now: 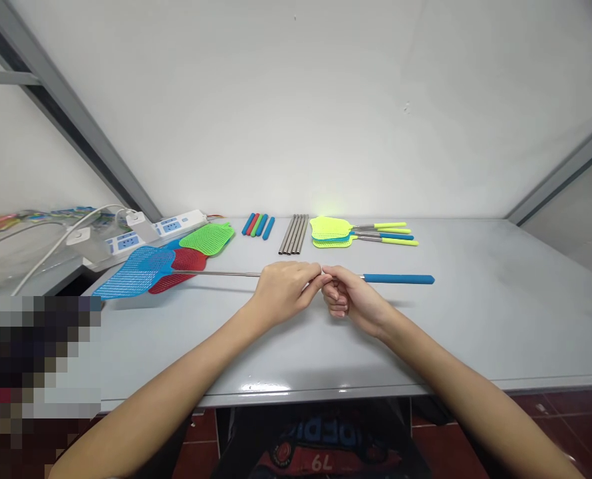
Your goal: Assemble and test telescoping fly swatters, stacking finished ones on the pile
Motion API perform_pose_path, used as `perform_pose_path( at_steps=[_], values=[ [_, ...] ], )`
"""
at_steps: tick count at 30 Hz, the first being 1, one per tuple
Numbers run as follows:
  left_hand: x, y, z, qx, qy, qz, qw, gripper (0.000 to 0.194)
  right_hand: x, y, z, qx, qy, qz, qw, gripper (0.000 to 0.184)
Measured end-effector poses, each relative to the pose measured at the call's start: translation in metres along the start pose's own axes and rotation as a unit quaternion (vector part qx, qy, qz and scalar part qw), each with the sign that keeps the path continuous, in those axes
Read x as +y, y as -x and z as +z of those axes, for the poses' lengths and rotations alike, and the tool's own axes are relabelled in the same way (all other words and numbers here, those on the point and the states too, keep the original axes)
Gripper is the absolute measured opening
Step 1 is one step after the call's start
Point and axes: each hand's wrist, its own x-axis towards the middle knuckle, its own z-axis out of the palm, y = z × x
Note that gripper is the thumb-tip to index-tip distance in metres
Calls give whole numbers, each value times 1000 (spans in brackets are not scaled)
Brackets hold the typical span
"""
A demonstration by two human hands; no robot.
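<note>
A blue fly swatter (139, 271) with a long metal shaft is held level above the table by both hands. My left hand (289, 289) is closed around the shaft near its middle. Right beside it, my right hand (350, 299) grips the shaft close to the blue handle (398, 279), which sticks out to the right. The fingertips of the two hands meet. Behind the blue swatter head lie a red swatter head (189, 263) and a green swatter head (209, 238); a further blue edge shows between them.
Several coloured grip sleeves (259, 225) and several metal tubes (294, 234) lie at the back of the table (485, 299). To their right rests a stack of yellow and blue fly swatters (330, 229). Power strips (176, 225) with plugs and cables occupy the left back corner.
</note>
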Motion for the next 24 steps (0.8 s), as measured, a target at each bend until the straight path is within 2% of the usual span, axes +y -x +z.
perform_pose_path(
  at_steps=[15,24],
  values=[
    [0,-1,-1,-4,6,-1,1000,33,0,0,1,1,-3,2,1000,38],
    [-3,-2,1,20,-30,17,999,33,-1,-2,-1,11,8,-21,1000,36]
  ],
)
